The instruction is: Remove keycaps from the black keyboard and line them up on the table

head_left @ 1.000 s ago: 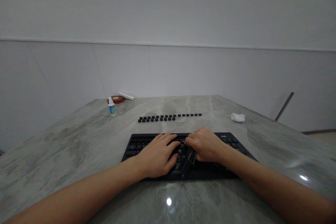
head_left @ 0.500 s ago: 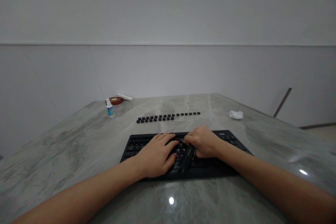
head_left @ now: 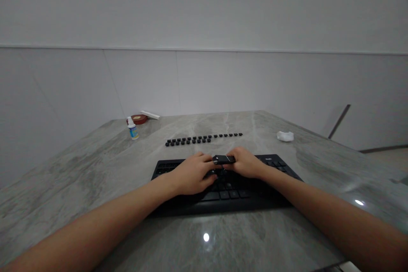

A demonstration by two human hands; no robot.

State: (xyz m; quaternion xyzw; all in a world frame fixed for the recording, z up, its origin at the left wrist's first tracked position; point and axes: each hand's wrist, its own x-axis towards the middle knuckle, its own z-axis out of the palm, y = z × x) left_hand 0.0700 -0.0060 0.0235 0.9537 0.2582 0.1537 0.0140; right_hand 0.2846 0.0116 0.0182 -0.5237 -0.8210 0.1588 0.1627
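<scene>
A black keyboard point(head_left: 223, 207) lies flat before me, partly covered by both hands. My right hand point(head_left: 245, 162) is closed around a black hand-held tool point(head_left: 223, 160), which lies nearly level above the keys and points left. Its exact kind is unclear. Over the keyboard's left-middle part is my left hand point(head_left: 194, 174), its thumb and fingers apart, with the fingertips at the tool's left end. Whether anything small sits between those fingertips is too dark to make out. Beyond the keyboard, several loose black keycaps point(head_left: 188, 140) lie in two rows.
A white spray bottle with a blue label point(head_left: 133, 129) stands at the back left, near a reddish-brown round object point(head_left: 139, 119) and a white strip point(head_left: 150, 114). Crumpled white tissue point(head_left: 285, 136) lies at the right on the grey marbled table point(head_left: 79, 165). A pale wall rises behind.
The tool has swung from pointing down toward me to lying level, pointing left. My left hand's fingers have come to its end. The view has shifted slightly.
</scene>
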